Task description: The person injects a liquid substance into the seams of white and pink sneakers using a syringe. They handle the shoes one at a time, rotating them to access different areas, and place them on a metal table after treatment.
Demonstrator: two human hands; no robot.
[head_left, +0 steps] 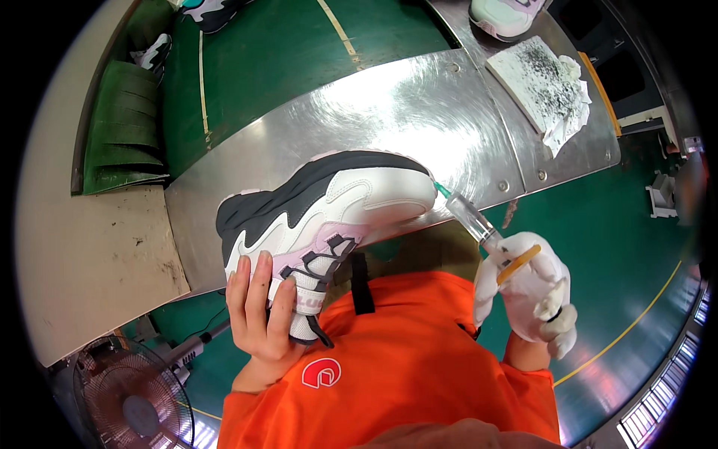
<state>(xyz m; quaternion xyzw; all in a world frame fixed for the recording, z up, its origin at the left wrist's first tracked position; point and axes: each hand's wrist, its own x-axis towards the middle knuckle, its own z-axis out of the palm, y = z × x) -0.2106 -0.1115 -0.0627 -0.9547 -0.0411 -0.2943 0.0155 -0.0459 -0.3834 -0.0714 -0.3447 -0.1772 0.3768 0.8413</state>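
Sneaker (329, 206) front and centre, a white, black and pale pink one, tipped on its side over the near edge of the curved steel table (389, 97). Bare left hand (262, 314) cups it from below at the laced opening, fingers wrapped up against the pink side panel, a firm grasp. Over on the right, the gloved right hand (531, 288) is clenched around a clear syringe (473, 219), and its green needle tip touches the toe of the sneaker right at the sole line. A yellow band lies across the white glove. Far right on the table sits a white pad (535, 78) speckled with dark marks, a crumpled cloth beside it. Another pale shoe (505, 15) rests at the far edge. Near left, down low, a fan (123, 400) shows behind its wire guard.
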